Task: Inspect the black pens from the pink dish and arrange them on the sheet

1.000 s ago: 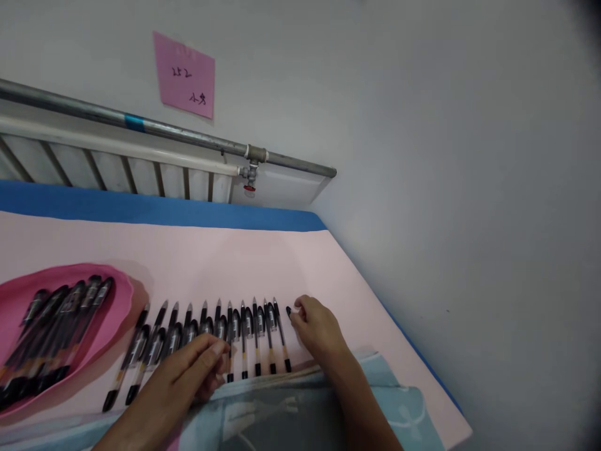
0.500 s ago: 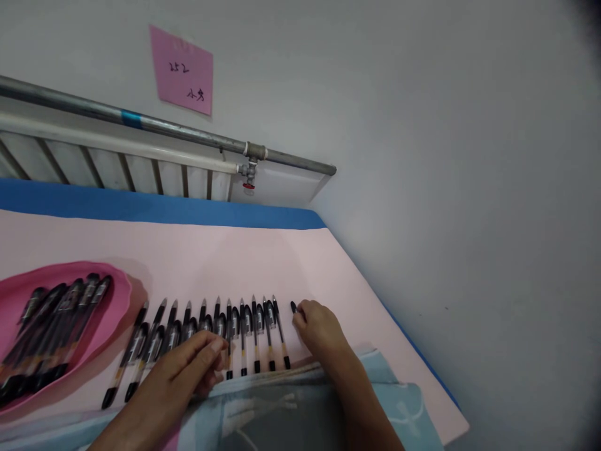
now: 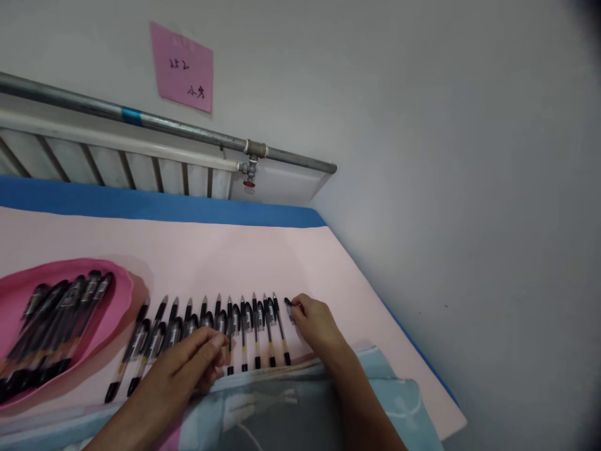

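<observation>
A row of uncapped black pens (image 3: 282,329) lies side by side, tips pointing away from me, with black caps (image 3: 248,316) set between them. At the row's right end, my right hand (image 3: 315,322) pinches a pen cap (image 3: 288,307) against the table, just beside the last pen. My left hand (image 3: 195,360) rests over the near part of the row, its fingers curled together by the pens in the middle. Whatever those fingers may hold is hidden, and the hand covers the lower ends of several pens.
At left stands a pink tray (image 3: 123,294) holding several capped pens (image 3: 70,313). The pink tabletop (image 3: 225,250) has a blue border (image 3: 164,208). Behind it are a radiator (image 3: 141,169), a pipe (image 3: 188,133) and a valve (image 3: 250,178). A wall (image 3: 446,219) flanks the right side.
My right hand has brought the pen cap slightly left, closer to the last pen in the row. My left hand has stayed about where it was.
</observation>
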`<state>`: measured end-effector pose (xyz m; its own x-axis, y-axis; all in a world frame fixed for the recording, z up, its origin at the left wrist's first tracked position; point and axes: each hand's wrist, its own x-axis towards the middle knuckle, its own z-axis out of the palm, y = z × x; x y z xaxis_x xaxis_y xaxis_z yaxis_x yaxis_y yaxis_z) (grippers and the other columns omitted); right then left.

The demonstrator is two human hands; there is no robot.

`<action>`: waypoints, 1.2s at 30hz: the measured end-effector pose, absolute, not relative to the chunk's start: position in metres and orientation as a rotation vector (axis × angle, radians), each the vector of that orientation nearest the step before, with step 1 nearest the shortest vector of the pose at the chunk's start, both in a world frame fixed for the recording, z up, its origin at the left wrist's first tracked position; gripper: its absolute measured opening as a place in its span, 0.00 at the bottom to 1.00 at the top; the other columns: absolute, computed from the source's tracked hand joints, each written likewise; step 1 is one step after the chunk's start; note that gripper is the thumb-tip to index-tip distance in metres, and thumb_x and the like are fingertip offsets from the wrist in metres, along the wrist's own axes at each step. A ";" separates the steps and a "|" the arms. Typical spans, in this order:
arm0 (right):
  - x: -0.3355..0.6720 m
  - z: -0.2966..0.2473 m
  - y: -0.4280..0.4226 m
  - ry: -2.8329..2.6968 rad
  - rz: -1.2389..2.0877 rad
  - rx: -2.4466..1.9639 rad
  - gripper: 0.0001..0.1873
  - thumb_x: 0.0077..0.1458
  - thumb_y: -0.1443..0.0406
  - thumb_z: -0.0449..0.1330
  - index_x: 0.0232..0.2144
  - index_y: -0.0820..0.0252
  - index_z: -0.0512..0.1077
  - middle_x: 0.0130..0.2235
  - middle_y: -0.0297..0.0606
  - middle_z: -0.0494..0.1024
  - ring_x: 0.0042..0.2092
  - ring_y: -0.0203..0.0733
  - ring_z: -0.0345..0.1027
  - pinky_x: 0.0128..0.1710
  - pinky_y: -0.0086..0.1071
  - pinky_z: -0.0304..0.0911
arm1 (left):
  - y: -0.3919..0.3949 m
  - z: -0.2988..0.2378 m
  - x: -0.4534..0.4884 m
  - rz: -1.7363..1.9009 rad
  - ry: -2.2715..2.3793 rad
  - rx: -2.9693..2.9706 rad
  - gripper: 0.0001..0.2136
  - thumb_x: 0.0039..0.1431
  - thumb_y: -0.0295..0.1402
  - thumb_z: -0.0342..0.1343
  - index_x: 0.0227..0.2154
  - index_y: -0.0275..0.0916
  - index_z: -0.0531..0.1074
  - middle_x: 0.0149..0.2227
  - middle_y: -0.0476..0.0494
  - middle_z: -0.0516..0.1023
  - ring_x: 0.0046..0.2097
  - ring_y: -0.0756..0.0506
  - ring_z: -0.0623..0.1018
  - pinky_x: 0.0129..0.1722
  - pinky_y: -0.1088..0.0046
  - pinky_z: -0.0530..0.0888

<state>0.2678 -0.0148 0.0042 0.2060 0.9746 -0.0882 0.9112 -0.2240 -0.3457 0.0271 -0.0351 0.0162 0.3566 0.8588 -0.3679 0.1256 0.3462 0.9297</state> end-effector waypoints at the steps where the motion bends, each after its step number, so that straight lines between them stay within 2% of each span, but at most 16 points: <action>1: 0.267 0.004 -0.015 -1.811 0.431 -2.235 0.10 0.52 0.69 0.50 0.31 0.60 0.72 0.31 0.37 0.77 0.32 0.36 0.67 0.31 0.26 0.53 | -0.035 0.016 0.027 0.626 1.121 1.128 0.17 0.51 0.50 0.48 0.24 0.40 0.68 0.24 0.49 0.69 0.26 0.50 0.65 0.25 0.76 0.61; 5: 0.266 0.002 -0.015 -1.803 0.421 -2.207 0.10 0.51 0.68 0.51 0.27 0.60 0.72 0.29 0.37 0.76 0.31 0.35 0.66 0.30 0.25 0.53 | -0.035 0.017 0.027 0.596 1.105 1.113 0.18 0.51 0.51 0.47 0.25 0.40 0.68 0.24 0.49 0.69 0.27 0.50 0.66 0.25 0.77 0.62; 17: 0.262 0.000 -0.016 -1.869 0.391 -2.202 0.11 0.53 0.68 0.49 0.30 0.60 0.72 0.29 0.36 0.76 0.30 0.35 0.66 0.30 0.25 0.53 | -0.035 0.021 0.026 0.578 1.161 1.119 0.17 0.50 0.50 0.47 0.24 0.40 0.67 0.25 0.49 0.69 0.27 0.50 0.66 0.27 0.76 0.64; 22: 0.261 0.000 -0.016 -1.884 0.391 -2.194 0.11 0.52 0.69 0.49 0.30 0.60 0.72 0.28 0.36 0.76 0.30 0.35 0.66 0.29 0.25 0.53 | -0.031 0.019 0.022 0.573 1.132 1.191 0.18 0.51 0.51 0.46 0.28 0.40 0.68 0.25 0.48 0.69 0.28 0.49 0.67 0.27 0.75 0.64; 25: 0.263 -0.001 -0.016 -1.886 0.385 -2.152 0.11 0.52 0.68 0.49 0.31 0.60 0.72 0.28 0.36 0.76 0.30 0.35 0.66 0.29 0.25 0.53 | -0.022 0.024 0.008 0.550 1.215 1.299 0.18 0.52 0.50 0.46 0.30 0.40 0.67 0.23 0.51 0.66 0.24 0.50 0.65 0.24 0.76 0.61; 31: 0.271 -0.002 -0.010 -1.818 0.374 -2.214 0.12 0.52 0.67 0.48 0.32 0.60 0.72 0.28 0.36 0.76 0.31 0.37 0.67 0.31 0.27 0.54 | 0.003 0.037 -0.036 0.575 1.544 1.612 0.15 0.53 0.47 0.45 0.22 0.40 0.61 0.19 0.55 0.59 0.23 0.51 0.62 0.24 0.76 0.59; 36: 0.270 -0.001 -0.004 -1.766 0.399 -2.242 0.11 0.51 0.65 0.49 0.30 0.59 0.72 0.26 0.36 0.75 0.30 0.38 0.67 0.30 0.27 0.54 | 0.009 0.042 -0.057 0.325 1.619 1.816 0.15 0.55 0.44 0.41 0.22 0.40 0.60 0.21 0.53 0.62 0.26 0.50 0.64 0.26 0.74 0.58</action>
